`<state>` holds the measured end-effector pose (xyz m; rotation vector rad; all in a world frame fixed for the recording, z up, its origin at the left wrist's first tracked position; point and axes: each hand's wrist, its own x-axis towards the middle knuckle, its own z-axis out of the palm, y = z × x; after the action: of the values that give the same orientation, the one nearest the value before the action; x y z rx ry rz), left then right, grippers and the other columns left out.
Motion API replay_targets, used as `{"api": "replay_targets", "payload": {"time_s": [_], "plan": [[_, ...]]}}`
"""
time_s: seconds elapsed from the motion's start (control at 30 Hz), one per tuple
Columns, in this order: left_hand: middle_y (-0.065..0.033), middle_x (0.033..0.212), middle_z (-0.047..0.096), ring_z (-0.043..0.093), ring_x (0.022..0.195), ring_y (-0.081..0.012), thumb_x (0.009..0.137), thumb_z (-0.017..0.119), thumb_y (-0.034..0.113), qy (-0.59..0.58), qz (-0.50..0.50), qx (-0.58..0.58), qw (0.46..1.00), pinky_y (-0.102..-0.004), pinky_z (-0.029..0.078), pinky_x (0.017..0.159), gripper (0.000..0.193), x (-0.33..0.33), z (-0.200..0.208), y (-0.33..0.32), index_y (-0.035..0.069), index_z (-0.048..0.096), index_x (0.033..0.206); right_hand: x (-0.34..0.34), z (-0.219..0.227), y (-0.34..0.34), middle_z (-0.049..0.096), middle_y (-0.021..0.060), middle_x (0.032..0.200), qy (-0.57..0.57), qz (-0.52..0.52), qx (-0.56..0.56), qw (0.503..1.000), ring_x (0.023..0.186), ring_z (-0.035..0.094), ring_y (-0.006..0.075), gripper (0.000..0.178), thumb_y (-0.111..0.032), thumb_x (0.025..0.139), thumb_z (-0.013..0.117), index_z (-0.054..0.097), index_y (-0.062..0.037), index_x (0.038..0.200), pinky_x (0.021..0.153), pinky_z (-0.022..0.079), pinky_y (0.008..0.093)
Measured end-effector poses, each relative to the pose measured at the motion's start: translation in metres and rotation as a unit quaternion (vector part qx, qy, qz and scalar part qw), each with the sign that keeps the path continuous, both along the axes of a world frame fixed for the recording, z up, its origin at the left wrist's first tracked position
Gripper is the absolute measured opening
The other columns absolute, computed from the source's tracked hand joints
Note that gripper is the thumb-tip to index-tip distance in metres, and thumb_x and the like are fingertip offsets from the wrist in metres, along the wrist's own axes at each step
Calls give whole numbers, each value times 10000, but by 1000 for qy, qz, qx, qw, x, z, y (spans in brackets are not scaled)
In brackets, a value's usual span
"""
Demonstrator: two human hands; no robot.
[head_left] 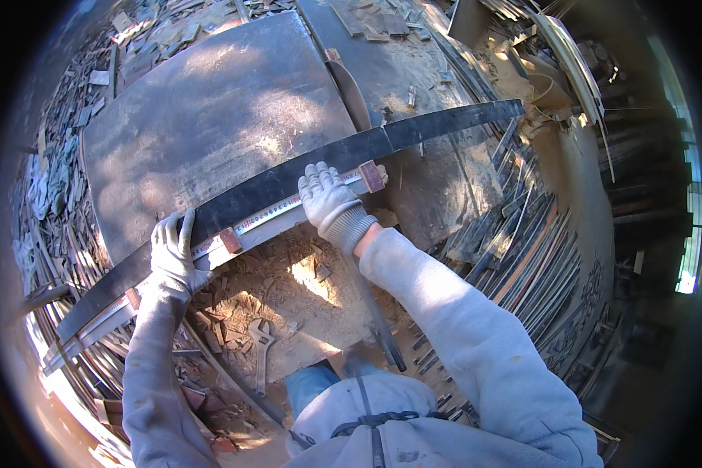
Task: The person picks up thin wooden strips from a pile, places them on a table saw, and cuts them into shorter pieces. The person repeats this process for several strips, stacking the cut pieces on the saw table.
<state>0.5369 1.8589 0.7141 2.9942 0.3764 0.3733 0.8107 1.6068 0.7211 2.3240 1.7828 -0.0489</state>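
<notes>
A long, narrow black board lies across the metal table, curved by the lens. Along its near side runs a metal rail with a printed measuring scale. Reddish-brown blocks sit on the rail, one between my hands and another right of them. My left hand, in a pale knit glove, rests on the board with fingers stretched forward and thumb apart. My right hand, gloved alike, lies flat with its fingertips on the board and its palm over the rail.
Beyond the board spreads a large dark metal tabletop, dusted with sawdust. Below the rail, an adjustable wrench lies among wood chips. Piles of thin wooden strips stand at the right. Wood scraps heap up at the left.
</notes>
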Motion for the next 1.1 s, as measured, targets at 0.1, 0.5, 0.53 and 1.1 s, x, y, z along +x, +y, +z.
{"api": "replay_targets", "payload": {"time_s": [0.1,0.5,0.53,1.1], "plan": [[-193,1433,506,521,1312,-426,590,893,448,-15,-3,1,1000,-602,388,1173,1191,-2,-2,-1,99,405,1619,2,3,2,489,355,1590,-8,11,-15,1000,1493,483,505,560,-170,1043,520,489,111,1527,1248,388,579],[-179,1456,485,500,1346,-429,507,900,414,-4,-2,-1,1000,-586,387,1189,1292,-3,-10,7,142,372,1653,6,4,15,430,403,1611,17,10,-30,999,1491,447,571,558,-157,1077,507,460,132,1552,1220,387,645],[-178,1456,484,499,1347,-431,494,906,415,-1,0,-4,1000,-584,391,1186,1308,-3,-12,9,146,369,1656,7,2,16,433,390,1617,8,10,-31,999,1495,450,561,558,-164,1080,502,460,127,1555,1223,387,639],[-213,1431,521,518,1311,-456,599,848,442,-26,-2,3,1000,-616,397,1157,1177,-9,-1,-11,82,402,1627,-14,-10,-3,377,298,1699,-45,-56,-12,997,1573,377,468,572,-200,1098,427,424,55,1610,1309,290,550]]}}
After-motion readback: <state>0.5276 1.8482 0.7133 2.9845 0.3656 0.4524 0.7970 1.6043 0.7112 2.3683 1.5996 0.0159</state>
